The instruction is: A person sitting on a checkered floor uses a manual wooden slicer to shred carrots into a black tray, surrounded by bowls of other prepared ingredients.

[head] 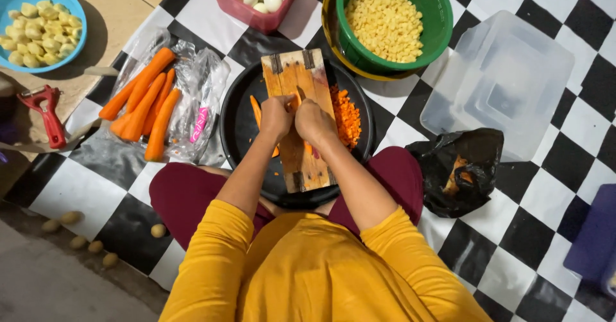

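Wooden board (301, 129) on black tray (234, 126) | both hands (296, 120) clenched together | item between them hidden

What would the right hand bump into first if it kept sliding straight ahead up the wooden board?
The right hand points up the wooden board. Going straight on, it would probably cross the board's far end, then meet the green bowl of yellow pieces. Heights are hard to judge.
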